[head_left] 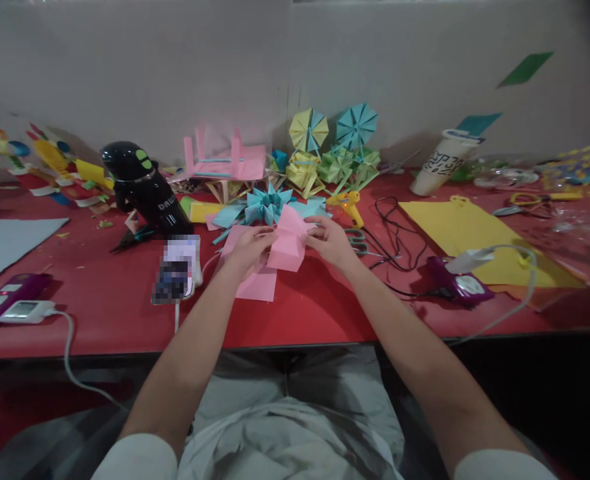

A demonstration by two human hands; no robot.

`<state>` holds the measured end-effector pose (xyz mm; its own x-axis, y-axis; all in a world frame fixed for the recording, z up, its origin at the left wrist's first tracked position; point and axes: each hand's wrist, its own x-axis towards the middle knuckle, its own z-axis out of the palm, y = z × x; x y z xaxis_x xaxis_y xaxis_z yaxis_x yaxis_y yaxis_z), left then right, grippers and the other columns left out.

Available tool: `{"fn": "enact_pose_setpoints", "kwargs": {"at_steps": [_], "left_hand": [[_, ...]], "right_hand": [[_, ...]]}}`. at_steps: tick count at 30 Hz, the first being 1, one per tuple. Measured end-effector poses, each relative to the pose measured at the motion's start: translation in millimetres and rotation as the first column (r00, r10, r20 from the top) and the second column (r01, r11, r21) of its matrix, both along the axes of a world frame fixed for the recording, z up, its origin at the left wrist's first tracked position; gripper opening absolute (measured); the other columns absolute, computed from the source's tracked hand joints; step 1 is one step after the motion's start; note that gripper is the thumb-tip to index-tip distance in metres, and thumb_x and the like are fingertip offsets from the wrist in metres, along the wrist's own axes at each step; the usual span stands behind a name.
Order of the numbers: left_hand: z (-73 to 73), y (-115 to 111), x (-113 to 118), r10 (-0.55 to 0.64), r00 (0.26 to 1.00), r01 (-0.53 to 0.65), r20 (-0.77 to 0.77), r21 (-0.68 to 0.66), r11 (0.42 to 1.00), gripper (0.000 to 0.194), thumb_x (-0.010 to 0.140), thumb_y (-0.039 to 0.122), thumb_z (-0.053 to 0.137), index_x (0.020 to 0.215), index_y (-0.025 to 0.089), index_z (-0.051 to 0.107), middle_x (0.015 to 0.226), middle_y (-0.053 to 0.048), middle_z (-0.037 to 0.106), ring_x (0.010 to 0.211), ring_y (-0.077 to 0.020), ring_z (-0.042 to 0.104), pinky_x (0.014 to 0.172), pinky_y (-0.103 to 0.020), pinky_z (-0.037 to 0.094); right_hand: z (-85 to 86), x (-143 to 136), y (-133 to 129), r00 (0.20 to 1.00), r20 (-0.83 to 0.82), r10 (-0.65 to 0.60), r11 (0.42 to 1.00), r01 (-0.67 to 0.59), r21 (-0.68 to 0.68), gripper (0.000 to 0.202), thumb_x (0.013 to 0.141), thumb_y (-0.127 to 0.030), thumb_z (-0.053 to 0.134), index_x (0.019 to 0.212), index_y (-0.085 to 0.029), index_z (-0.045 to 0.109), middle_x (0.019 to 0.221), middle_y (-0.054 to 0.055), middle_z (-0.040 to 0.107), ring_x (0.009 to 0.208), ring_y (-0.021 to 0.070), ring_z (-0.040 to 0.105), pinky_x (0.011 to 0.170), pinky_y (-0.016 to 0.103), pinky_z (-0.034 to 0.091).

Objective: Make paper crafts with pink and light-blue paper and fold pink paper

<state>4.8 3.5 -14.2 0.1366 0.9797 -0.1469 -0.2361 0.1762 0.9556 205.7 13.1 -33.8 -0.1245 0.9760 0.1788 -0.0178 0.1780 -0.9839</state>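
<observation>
A creased sheet of pink paper [288, 243] is held up between my two hands, a little above the red table. My left hand [251, 250] pinches its left edge, and my right hand [331, 241] grips the right edge with thumb and fingers. Beneath and beside my left hand lie flat pink sheets [257, 287], partly covered by it. Just behind the held paper sits a folded blue paper flower [268, 204]. Green-handled scissors [357, 241] rest close to my right hand, partly hidden by it.
A yellow glue gun [347, 207] with a black cord lies right of centre. Paper models [309, 130] line the wall. A black bottle [147, 190], a phone [179, 270], a cup [445, 163], yellow sheets [465, 233] and purple power strips [457, 283] surround the work area.
</observation>
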Motion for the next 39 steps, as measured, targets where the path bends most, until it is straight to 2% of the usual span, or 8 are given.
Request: {"fn": "enact_pose_setpoints", "kwargs": {"at_steps": [6, 12, 19, 24, 28, 31, 34, 39], "left_hand": [[-9.5, -1, 3, -0.114, 0.993, 0.115, -0.041, 0.031, 0.993, 0.028, 0.061, 0.024, 0.081, 0.085, 0.013, 0.072, 0.077, -0.006, 0.071, 0.07, -0.0163, 0.066, 0.066, -0.028, 0.052], [-14.0, 1, 8, 0.026, 0.998, -0.026, -0.059, 0.017, 1.0, 0.022, 0.062, 0.03, 0.08, 0.076, 0.015, 0.073, 0.071, -0.004, 0.069, 0.064, -0.0148, 0.062, 0.059, -0.027, 0.049], [-3.4, 0, 5, -0.004, 0.999, 0.01, 0.042, -0.155, 0.988, 0.012, 0.067, 0.025, 0.075, 0.074, 0.016, 0.069, 0.067, -0.004, 0.067, 0.065, -0.018, 0.063, 0.06, -0.029, 0.05], [3.1, 0, 4, -0.012, 0.996, 0.026, 0.085, -0.166, 0.986, 0.012, 0.071, 0.026, 0.071, 0.073, 0.015, 0.066, 0.064, -0.003, 0.065, 0.059, -0.0144, 0.059, 0.055, -0.025, 0.047], [2.4, 0, 1, -0.04, 0.999, 0.041, 0.034, -0.031, 0.999, 0.019, 0.073, 0.032, 0.072, 0.074, 0.015, 0.065, 0.067, -0.001, 0.063, 0.062, -0.012, 0.057, 0.062, -0.024, 0.046], [-1.6, -1, -3, -0.097, 0.977, 0.13, -0.19, 0.167, 0.977, 0.017, 0.071, 0.028, 0.073, 0.069, 0.014, 0.065, 0.066, 0.0, 0.06, 0.065, -0.0106, 0.054, 0.064, -0.023, 0.043], [-5.4, -2, -3, -0.127, 0.932, 0.221, -0.339, 0.256, 0.941, 0.016, 0.074, 0.03, 0.07, 0.072, 0.014, 0.065, 0.068, 0.0, 0.06, 0.065, -0.0106, 0.053, 0.063, -0.024, 0.04], [-6.3, -8, 7, -0.277, 0.884, 0.383, -0.376, 0.246, 0.89, 0.045, 0.074, 0.027, 0.072, 0.116, 0.014, 0.059, 0.065, 0.001, 0.062, 0.056, -0.0095, 0.051, 0.056, -0.022, 0.036]], "right_hand": [[-2.2, -2, -1, 0.998, 0.054, 0.046, 0.999, -0.047, 0.012, 0.032, 0.064, -0.037, 0.078, 0.089, -0.019, 0.07, 0.086, 0.004, 0.072, 0.079, 0.018, 0.066, 0.077, 0.035, 0.053], [-1.2, -5, -4, 0.995, 0.064, 0.074, 0.994, -0.079, 0.079, 0.028, 0.067, -0.031, 0.075, 0.093, -0.021, 0.071, 0.092, 0.004, 0.073, 0.084, 0.0187, 0.066, 0.08, 0.035, 0.053], [3.5, -4, -7, 0.989, 0.141, 0.05, 0.978, -0.078, 0.195, 0.019, 0.075, -0.028, 0.067, 0.09, -0.022, 0.075, 0.093, 0.004, 0.075, 0.089, 0.0201, 0.068, 0.086, 0.037, 0.052], [6.1, -2, -10, 0.956, 0.293, -0.008, 0.946, -0.088, 0.313, 0.03, 0.075, -0.017, 0.056, 0.093, -0.023, 0.079, 0.098, 0.004, 0.077, 0.094, 0.0216, 0.069, 0.091, 0.038, 0.051], [7.9, 0, -12, 0.938, 0.347, -0.003, 0.921, -0.132, 0.366, 0.031, 0.075, -0.017, 0.056, 0.095, -0.023, 0.079, 0.104, 0.005, 0.076, 0.098, 0.022, 0.069, 0.091, 0.037, 0.051], [12.2, 0, -13, 0.939, 0.341, 0.053, 0.925, -0.175, 0.338, 0.021, 0.079, -0.024, 0.059, 0.089, -0.023, 0.077, 0.1, 0.005, 0.076, 0.095, 0.021, 0.068, 0.089, 0.036, 0.051], [16.0, -2, -14, 0.959, 0.272, 0.083, 0.958, -0.152, 0.242, 0.019, 0.082, -0.036, 0.063, 0.082, -0.02, 0.072, 0.087, 0.005, 0.073, 0.081, 0.0179, 0.065, 0.076, 0.033, 0.051], [11.2, -8, -13, 0.952, 0.223, 0.208, 0.976, -0.217, 0.015, 0.03, 0.077, -0.047, 0.07, 0.078, -0.017, 0.066, 0.071, 0.002, 0.066, 0.064, 0.0133, 0.057, 0.065, 0.029, 0.046]]}}
